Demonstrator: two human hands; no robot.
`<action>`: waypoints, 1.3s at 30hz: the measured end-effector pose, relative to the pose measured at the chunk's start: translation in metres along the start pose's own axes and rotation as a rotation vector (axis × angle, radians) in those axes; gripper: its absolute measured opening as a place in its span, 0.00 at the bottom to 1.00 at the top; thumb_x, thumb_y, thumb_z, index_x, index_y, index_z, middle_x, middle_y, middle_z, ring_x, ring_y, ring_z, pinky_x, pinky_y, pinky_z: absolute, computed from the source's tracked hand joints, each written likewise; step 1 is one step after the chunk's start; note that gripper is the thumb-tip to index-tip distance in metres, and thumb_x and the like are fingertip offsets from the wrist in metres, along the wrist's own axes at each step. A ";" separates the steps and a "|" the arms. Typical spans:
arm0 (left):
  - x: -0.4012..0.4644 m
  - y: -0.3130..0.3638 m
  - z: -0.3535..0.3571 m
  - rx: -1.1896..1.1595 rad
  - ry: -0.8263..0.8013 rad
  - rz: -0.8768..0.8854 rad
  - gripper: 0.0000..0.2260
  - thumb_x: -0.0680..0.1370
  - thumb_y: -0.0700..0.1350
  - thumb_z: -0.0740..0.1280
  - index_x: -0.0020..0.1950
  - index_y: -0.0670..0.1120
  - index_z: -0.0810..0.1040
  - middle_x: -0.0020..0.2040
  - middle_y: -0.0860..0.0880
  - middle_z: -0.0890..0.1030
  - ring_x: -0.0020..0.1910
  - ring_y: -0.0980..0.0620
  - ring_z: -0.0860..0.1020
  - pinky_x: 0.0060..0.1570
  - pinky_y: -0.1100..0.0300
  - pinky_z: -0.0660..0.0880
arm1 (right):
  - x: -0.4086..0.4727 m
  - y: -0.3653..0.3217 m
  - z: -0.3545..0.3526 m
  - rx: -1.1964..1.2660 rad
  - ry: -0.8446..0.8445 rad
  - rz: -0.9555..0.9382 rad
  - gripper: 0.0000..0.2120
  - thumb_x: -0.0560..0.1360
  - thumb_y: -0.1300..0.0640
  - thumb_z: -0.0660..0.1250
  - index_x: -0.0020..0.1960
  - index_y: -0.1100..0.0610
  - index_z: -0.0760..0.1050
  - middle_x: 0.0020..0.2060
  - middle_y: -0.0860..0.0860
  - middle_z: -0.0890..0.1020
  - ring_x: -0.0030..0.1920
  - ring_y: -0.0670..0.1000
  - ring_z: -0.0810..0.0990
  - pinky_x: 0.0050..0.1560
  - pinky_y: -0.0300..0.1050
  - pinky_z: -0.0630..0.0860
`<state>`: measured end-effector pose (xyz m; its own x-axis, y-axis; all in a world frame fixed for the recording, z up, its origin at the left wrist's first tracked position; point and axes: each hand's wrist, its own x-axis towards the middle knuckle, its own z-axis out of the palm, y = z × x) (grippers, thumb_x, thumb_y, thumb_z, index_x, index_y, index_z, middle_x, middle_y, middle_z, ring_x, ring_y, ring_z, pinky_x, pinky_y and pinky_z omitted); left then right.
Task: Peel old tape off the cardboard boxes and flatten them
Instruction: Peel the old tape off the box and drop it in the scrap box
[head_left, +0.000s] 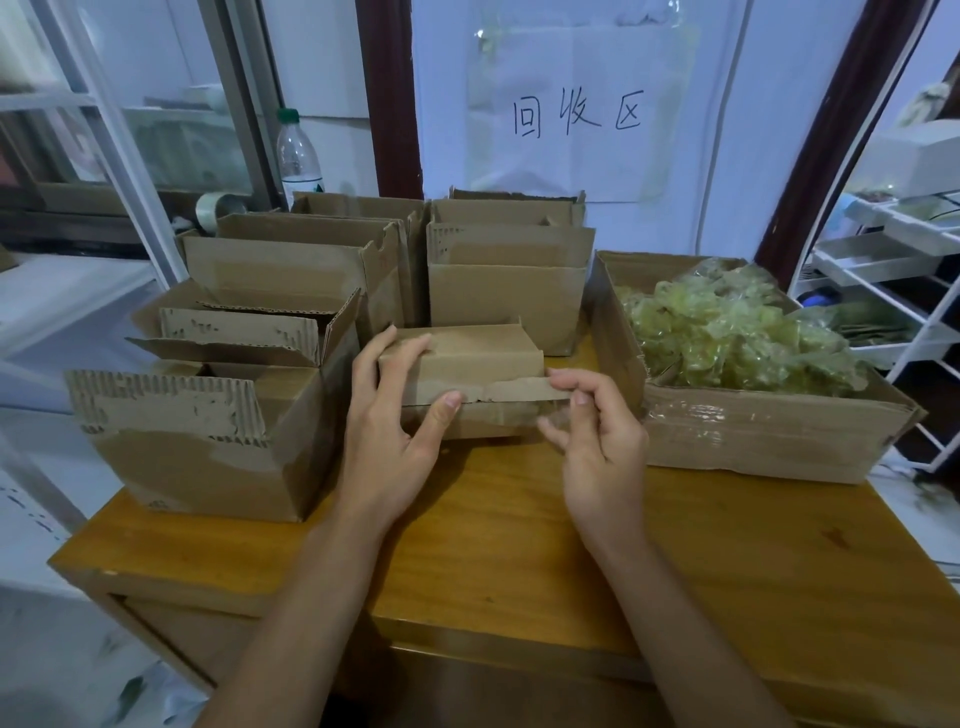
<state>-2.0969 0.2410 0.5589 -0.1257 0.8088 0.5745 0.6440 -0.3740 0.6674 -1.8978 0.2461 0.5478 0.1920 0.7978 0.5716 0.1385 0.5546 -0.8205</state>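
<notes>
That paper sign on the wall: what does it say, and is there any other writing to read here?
"回收区": handwritten on the paper sign taped to the wall.
Bottle label: green and white, too blurred to read.
Boxes: no print that I can make out.

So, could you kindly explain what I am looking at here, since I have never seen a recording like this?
There is no machine: a person wears a camera on the head, looking forward and down at their own two bare hands. On the wooden table lies a small cardboard box. The left hand grips its left end, thumb on the front. The right hand pinches a strip of clear tape at the box's front. Opened boxes stand to the left and behind. At the right, a larger box holds crumpled old tape. A handwritten sign hangs on the wall, and a plastic bottle stands behind.
</notes>
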 end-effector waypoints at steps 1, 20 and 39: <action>0.000 0.000 0.000 0.003 0.006 -0.006 0.26 0.81 0.57 0.69 0.78 0.60 0.66 0.81 0.55 0.58 0.75 0.56 0.58 0.65 0.57 0.64 | 0.000 0.000 0.000 -0.009 -0.003 -0.006 0.12 0.87 0.60 0.58 0.61 0.57 0.80 0.40 0.41 0.80 0.41 0.49 0.82 0.55 0.55 0.85; 0.006 -0.001 0.002 0.410 0.119 0.305 0.26 0.83 0.59 0.61 0.80 0.52 0.70 0.84 0.46 0.59 0.84 0.44 0.52 0.80 0.39 0.52 | 0.000 -0.012 0.002 0.066 0.015 -0.004 0.09 0.85 0.58 0.60 0.58 0.54 0.79 0.46 0.41 0.83 0.53 0.48 0.85 0.50 0.46 0.86; 0.008 0.000 -0.011 0.480 0.121 0.545 0.38 0.73 0.67 0.73 0.78 0.48 0.73 0.79 0.44 0.70 0.76 0.38 0.68 0.71 0.42 0.66 | 0.003 -0.014 -0.004 -0.125 0.183 -0.386 0.10 0.80 0.68 0.70 0.59 0.58 0.80 0.47 0.54 0.85 0.47 0.50 0.87 0.43 0.44 0.85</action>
<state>-2.1061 0.2427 0.5688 0.2422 0.4986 0.8323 0.8950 -0.4460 0.0068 -1.8950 0.2397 0.5609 0.2710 0.4766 0.8363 0.3477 0.7617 -0.5467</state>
